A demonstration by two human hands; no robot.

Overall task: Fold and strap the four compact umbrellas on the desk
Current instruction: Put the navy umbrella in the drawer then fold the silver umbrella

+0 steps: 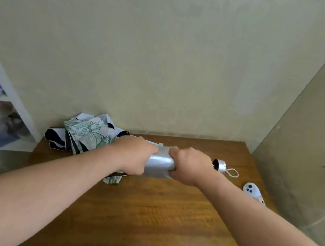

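While its canopy is rolled tight, the silver umbrella [159, 163] is held level just above the desk [163, 214], left hand [136, 157] and right hand [189, 166] both clamped around it, probably to stop the folds loosening. Beside it lies an unfolded floral umbrella [85, 133].

Both hands [163, 161] hide most of the silver umbrella [160, 161].

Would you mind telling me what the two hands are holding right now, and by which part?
Both hands grip the silver umbrella around its rolled canopy: the left hand at the tip side, the right hand toward the handle end, which sticks out free.
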